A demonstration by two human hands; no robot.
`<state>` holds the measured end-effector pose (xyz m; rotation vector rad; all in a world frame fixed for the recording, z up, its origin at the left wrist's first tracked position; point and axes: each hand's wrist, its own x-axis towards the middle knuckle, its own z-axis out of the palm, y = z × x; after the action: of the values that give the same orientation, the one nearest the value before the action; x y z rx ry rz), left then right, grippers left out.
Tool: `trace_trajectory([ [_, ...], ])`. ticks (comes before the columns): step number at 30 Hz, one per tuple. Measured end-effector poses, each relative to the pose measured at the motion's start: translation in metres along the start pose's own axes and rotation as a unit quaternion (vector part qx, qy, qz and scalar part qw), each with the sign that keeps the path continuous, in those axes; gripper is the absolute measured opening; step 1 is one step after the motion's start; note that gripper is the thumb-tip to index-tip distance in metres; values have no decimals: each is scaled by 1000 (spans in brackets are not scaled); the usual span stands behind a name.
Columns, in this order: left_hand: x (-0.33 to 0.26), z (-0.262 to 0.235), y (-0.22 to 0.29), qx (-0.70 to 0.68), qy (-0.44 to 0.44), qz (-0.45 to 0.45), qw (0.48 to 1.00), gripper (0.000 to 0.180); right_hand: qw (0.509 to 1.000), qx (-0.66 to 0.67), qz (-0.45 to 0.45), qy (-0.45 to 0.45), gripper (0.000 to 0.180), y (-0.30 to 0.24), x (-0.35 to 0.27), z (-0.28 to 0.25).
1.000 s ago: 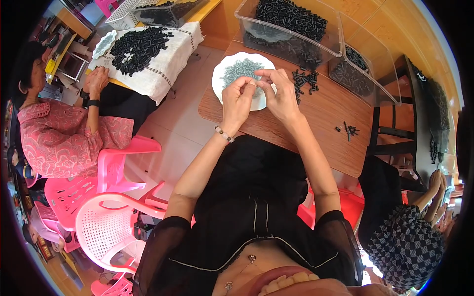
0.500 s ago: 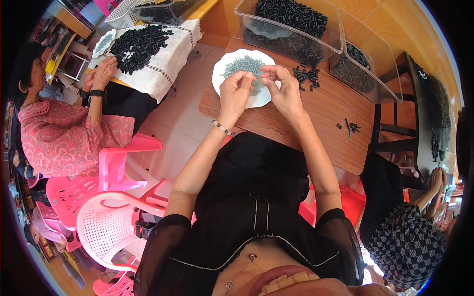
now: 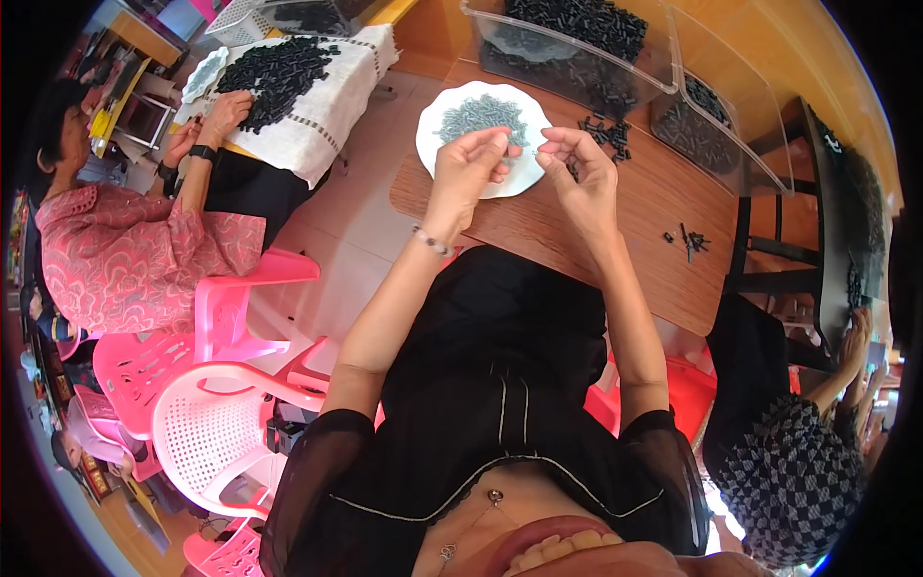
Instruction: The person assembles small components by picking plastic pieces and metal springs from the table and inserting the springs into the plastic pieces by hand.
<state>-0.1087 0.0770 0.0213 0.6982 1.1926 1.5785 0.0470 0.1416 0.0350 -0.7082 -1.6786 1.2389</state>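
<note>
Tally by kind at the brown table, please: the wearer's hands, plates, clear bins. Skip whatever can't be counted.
Hands: 2 (left hand, right hand)
White plate: 1
Clear bins: 2 (larger bin, smaller bin)
Total: 5
The small clear pieces are too crowded to count.

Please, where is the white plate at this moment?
In the head view, the white plate sits on the left end of the wooden table, partly behind the left hand, near the clear box.

Head-worn view (wide fisheye), facing down, near the hands [image 3: 461, 181]
</note>
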Motion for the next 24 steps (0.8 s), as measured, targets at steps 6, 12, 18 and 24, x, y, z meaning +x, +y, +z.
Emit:
trace_trajectory([
  [6, -34, 22, -4, -319, -17, -204, 925, 31, 999, 2, -16, 33, 27, -25, -30, -11],
  [12, -54, 41, -14, -335, -17, -229, 914, 31, 988, -118, -96, 26, 28, -33, -49, -19],
  [18, -64, 48, -20, -312, -46, -201, 928, 29, 981, -155, -118, 22, 29, -39, -57, -24],
  [24, -70, 53, -22, -294, -47, -198, 934, 28, 971, -196, -136, 34, 32, -35, -60, -27],
])
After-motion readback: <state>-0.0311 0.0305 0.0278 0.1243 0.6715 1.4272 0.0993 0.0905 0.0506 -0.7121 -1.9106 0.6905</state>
